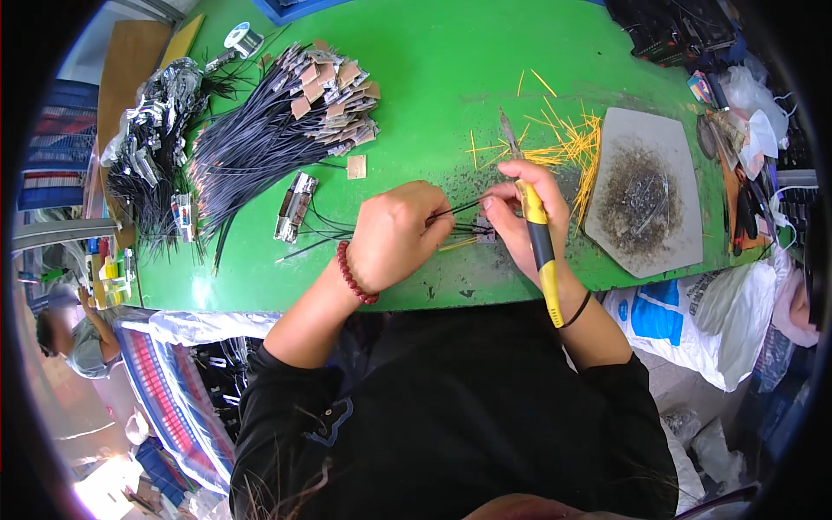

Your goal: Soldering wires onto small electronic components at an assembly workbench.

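Observation:
My left hand [400, 232], with a red bead bracelet at its wrist, is closed around thin black wires [325, 232] near the table's front edge. In my right hand [536, 212] lies a yellow-and-black soldering iron [542, 247], its metal tip pointing away from me. My right thumb and forefinger also pinch the end of a black wire [468, 206] running from the left hand. Below that wire sits a small dark part [485, 229], partly hidden by my right fingers. A silver module [296, 206] and a tan square piece [356, 167] lie left of my hands.
A large bundle of black cables [260, 130] with silver-and-tan ends covers the green table's [451, 69] left. Behind it stands a solder spool [243, 40]. Yellow thin tubes [563, 143] lie beside a grey, soot-marked board [685, 234]. A person [87, 338] is at far left.

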